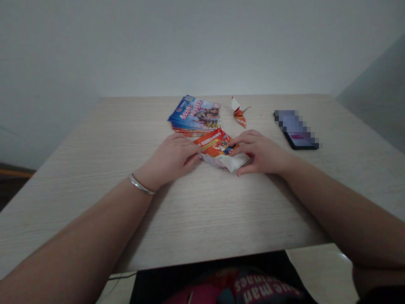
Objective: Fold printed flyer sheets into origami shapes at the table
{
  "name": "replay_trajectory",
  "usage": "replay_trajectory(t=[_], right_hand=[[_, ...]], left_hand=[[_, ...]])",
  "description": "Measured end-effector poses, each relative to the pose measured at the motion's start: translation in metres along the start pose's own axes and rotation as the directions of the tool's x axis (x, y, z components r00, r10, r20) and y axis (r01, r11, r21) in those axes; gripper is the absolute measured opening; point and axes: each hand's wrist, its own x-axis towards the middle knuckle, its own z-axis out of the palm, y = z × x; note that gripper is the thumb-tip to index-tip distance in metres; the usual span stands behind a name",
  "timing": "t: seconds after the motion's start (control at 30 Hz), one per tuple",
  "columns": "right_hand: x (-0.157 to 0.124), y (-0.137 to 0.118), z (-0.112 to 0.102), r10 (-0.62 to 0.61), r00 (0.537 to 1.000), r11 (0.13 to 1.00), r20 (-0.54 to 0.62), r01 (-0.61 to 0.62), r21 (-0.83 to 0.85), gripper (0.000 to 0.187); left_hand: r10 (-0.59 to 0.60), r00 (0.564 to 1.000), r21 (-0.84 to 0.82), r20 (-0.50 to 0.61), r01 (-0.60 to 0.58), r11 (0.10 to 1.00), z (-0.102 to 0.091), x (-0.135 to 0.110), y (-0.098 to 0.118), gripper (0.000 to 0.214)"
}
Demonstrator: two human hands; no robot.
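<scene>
A folded printed sheet of paper [212,143], red-orange with white parts, lies on the table between my hands. Its near edge is creased and lifts a little. My left hand [175,156], with a silver bangle at the wrist, pinches the sheet's left edge between thumb and fingers. Across the right side of the sheet, the fingers of my right hand [261,153] press on the print, while its thumb sits by the near right corner. Just beyond stands a folded paper crane [239,113] in red and white.
Behind my left hand a fanned stack of blue flyers [196,114] lies on the pale wooden table [202,215]. A phone [295,131], partly pixelated, rests to the right. A wall [202,46] rises behind the table's far edge. Printed clothing [253,287] shows below the near edge.
</scene>
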Motion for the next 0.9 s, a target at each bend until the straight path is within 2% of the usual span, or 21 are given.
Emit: replay_trajectory(t=[0.13, 0.23, 0.3, 0.4, 0.53, 0.6, 0.7, 0.8, 0.9], right_hand=[[0.001, -0.002, 0.0, -0.034, 0.999, 0.999, 0.027, 0.034, 0.01, 0.033], [0.001, -0.005, -0.004, -0.076, 0.996, 0.996, 0.048, 0.078, -0.037, 0.038], [0.002, -0.008, -0.006, -0.109, 0.993, 0.989, 0.049, 0.113, -0.1, 0.044], [0.003, -0.011, -0.005, -0.141, 0.987, 0.969, 0.071, 0.153, -0.195, 0.032], [0.002, -0.015, -0.004, -0.157, 0.978, 0.949, 0.137, 0.188, -0.252, 0.027], [0.002, -0.017, -0.004, -0.09, 0.989, 0.963, 0.121, 0.117, -0.244, 0.028], [0.004, -0.02, -0.003, 0.149, 0.988, 0.964, 0.051, -0.133, -0.228, 0.031], [0.01, -0.023, 0.002, 0.359, 0.933, 0.925, 0.007, -0.354, -0.137, 0.033], [0.017, -0.027, 0.01, 0.503, 0.864, 0.864, -0.035, -0.503, -0.011, 0.033]], left_hand=[[-0.056, 0.998, -0.036, 0.013, 0.056, 0.998, 0.0, -0.001, -0.003, 0.036], [-0.067, 0.998, -0.098, -0.021, 0.064, 0.993, 0.0, -0.001, -0.003, 0.035], [-0.031, 0.998, -0.165, -0.058, 0.021, 0.986, 0.001, -0.002, -0.003, 0.034], [0.052, 0.993, -0.196, -0.105, -0.072, 0.978, 0.002, -0.002, -0.003, 0.031], [0.116, 0.991, -0.13, -0.06, -0.123, 0.984, 0.001, -0.002, -0.003, 0.026], [0.083, 0.996, -0.124, -0.033, -0.087, 0.989, 0.0, -0.001, -0.002, 0.027], [-0.045, 0.998, -0.134, -0.045, 0.038, 0.99, -0.001, -0.001, -0.001, 0.029], [-0.227, 0.972, -0.156, -0.063, 0.215, 0.964, 0.004, -0.001, 0.0, 0.027], [-0.397, 0.914, -0.213, -0.081, 0.373, 0.903, 0.012, 0.0, 0.002, 0.022]])
